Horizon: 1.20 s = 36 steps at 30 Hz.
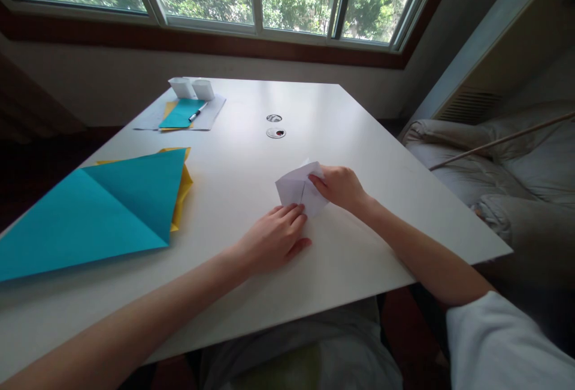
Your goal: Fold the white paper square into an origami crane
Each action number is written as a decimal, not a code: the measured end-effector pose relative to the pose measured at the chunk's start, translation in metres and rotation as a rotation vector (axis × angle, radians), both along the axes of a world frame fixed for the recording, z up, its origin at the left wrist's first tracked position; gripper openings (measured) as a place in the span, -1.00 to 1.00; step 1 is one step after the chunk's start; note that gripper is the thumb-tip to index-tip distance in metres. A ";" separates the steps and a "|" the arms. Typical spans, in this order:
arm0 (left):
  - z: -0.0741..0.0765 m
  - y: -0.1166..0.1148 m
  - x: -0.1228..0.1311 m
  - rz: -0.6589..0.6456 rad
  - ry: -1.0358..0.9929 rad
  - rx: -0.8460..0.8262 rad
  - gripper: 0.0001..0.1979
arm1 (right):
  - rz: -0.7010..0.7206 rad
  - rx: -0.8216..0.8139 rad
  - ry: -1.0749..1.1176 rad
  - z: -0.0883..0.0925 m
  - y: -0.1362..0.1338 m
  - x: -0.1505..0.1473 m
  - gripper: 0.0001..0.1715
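A small piece of folded white paper (291,187) with a crease down its middle lies on the white table, in front of me. My right hand (339,186) pinches its upper right part between thumb and fingers. From the near side, my left hand (281,234) rests its outstretched fingertips on the paper's lower edge, with the palm down and the thumb apart. The underside of the paper and some right-hand fingers are hidden.
Left of my hands lies a large creased blue sheet (103,216) over yellow paper (180,198). Farther back are smaller blue paper (182,113), a marker (197,111) and white folded pieces (203,89). Two round inserts (275,133) mark the table (359,138). A sofa (449,138) stands at right.
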State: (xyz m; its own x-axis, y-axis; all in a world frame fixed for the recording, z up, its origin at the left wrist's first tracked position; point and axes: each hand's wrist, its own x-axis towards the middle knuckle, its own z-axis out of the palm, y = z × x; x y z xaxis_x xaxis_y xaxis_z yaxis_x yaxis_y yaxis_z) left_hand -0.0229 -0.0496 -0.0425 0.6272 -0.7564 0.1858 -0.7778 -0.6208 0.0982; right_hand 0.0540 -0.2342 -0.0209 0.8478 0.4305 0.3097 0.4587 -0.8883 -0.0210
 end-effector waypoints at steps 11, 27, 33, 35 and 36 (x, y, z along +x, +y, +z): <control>0.010 -0.001 -0.004 -0.058 -0.059 0.053 -0.70 | 0.023 0.290 0.212 -0.003 -0.003 0.006 -0.69; 0.001 0.000 0.000 -0.023 -0.204 0.063 -0.81 | 0.144 0.644 0.283 0.001 -0.008 0.008 -0.68; 0.000 0.008 0.003 -0.081 -0.169 0.060 -0.74 | 0.138 0.789 0.199 0.009 -0.020 0.011 -0.63; 0.000 0.012 0.003 -0.092 -0.143 0.052 -0.72 | 0.144 0.824 0.227 0.010 -0.025 0.013 -0.68; 0.001 0.014 0.004 -0.096 -0.129 0.048 -0.71 | 0.150 0.839 0.249 0.009 -0.027 0.015 -0.71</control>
State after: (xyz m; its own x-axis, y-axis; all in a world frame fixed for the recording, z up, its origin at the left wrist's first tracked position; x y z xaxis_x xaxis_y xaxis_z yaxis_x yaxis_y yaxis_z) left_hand -0.0192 -0.0356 -0.0418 0.5252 -0.8214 0.2224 -0.8378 -0.5449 -0.0337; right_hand 0.0686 -0.2608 -0.0117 0.8854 0.2567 0.3876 0.4647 -0.4665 -0.7526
